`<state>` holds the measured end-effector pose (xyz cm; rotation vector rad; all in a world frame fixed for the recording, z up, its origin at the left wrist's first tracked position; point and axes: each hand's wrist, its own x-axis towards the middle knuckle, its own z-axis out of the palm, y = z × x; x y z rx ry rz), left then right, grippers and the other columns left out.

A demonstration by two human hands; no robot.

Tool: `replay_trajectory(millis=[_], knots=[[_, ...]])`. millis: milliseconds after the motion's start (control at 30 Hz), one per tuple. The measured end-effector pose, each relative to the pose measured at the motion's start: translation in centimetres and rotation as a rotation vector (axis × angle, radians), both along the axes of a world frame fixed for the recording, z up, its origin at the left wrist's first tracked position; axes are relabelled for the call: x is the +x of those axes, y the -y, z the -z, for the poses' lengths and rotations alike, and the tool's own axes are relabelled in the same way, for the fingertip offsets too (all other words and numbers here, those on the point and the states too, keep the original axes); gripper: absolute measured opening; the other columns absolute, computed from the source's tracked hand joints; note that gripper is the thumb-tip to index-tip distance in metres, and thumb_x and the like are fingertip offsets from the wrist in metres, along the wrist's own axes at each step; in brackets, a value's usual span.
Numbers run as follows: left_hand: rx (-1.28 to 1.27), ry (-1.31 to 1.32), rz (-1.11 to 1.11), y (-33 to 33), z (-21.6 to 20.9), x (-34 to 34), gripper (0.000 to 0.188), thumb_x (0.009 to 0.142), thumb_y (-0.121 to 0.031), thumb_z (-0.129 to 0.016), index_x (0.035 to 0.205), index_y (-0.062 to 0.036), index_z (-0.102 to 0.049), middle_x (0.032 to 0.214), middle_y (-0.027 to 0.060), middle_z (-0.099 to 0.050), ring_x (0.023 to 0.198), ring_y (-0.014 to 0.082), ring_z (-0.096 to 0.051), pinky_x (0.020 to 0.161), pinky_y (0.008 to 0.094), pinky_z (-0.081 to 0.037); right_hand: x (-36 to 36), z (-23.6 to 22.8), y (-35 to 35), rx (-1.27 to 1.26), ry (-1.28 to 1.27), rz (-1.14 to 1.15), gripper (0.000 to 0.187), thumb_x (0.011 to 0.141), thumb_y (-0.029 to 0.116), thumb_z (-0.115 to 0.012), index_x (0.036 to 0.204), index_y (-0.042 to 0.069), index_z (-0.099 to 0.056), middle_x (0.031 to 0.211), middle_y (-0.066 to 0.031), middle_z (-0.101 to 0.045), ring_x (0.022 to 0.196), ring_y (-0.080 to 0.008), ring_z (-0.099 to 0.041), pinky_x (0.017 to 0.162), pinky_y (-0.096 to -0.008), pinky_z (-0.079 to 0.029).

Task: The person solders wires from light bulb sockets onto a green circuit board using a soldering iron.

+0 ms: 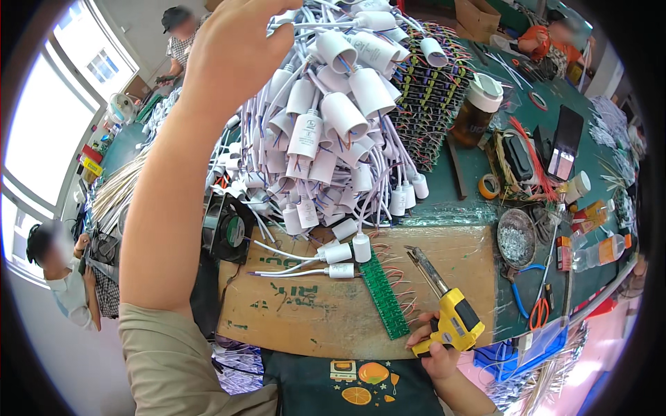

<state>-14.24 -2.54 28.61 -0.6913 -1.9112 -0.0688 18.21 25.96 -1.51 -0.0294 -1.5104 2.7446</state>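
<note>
A yellow-and-black soldering gun (454, 322) is held in my right hand (433, 347) at the front of the work board. Its metal tip points up and to the left. Left of it lies a green circuit board strip (383, 294) with thin red wires along its right edge. One white lamp socket (361, 247) rests at the strip's top end, and two cabled sockets (337, 252) lie beside it. My left hand (243, 41) reaches up to a tall heap of white lamp sockets (343, 114). Its fingers curl round a white cable there, partly cut off by the frame's top.
Behind the heap stands a stack of wired boards (430, 90). To the right are a lidded brown jug (479, 111), orange tape (488, 186), a metal dish (517, 239), orange-handled scissors (539, 313) and a plastic bottle (600, 253). A small black fan (227, 229) sits left. Other people sit farther off.
</note>
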Motion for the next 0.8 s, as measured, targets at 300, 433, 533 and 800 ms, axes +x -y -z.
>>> replay_trajectory(millis=[300,433,533,800], knots=[[-0.043,0.496,0.12,-6.8,-3.7,-1.4,0.033,0.082,-0.028,-0.071,0.104,-0.0026,-0.072,0.099,0.0192,-0.073,0.095,0.0353,-0.07,0.086,0.0433,-0.054,-0.3,0.2,-0.1,0.008,-0.008,0.016,0.064,0.091,0.015,-0.065,0.144,-0.002,-0.036,0.129,-0.0214,-0.054,0.089,-0.0249,-0.068,0.074,-0.0389,-0.059],[-0.207,0.48,-0.08,-8.4,-3.7,-1.8,0.04,0.082,-0.032,-0.071,0.11,-0.004,-0.071,0.106,0.0206,-0.072,0.104,0.0377,-0.067,0.094,0.0462,-0.052,-0.3,-0.1,0.1,0.0,0.004,0.015,0.062,0.091,0.016,-0.066,0.142,-0.004,-0.036,0.128,-0.0207,-0.054,0.089,-0.0241,-0.068,0.075,-0.0386,-0.058],[-0.222,0.526,-0.099,-8.2,-3.5,-1.2,0.038,0.084,-0.028,-0.069,0.112,-0.0031,-0.07,0.108,0.0208,-0.072,0.107,0.0377,-0.066,0.095,0.0455,-0.051,-0.3,-0.1,0.4,0.015,0.033,0.052,0.068,0.088,0.03,-0.077,0.14,0.001,-0.043,0.126,-0.0196,-0.057,0.083,-0.026,-0.069,0.066,-0.0382,-0.06],[0.102,0.334,0.193,-8.7,-4.9,7.5,0.033,0.089,-0.012,-0.065,0.12,-0.0029,-0.067,0.091,0.0115,-0.069,0.087,0.019,-0.065,0.08,0.0336,-0.053,0.1,0.1,0.1,-0.006,0.038,0.075,0.067,0.089,0.027,-0.076,0.141,0.0,-0.043,0.128,-0.0197,-0.057,0.083,-0.0264,-0.069,0.065,-0.0363,-0.058]])
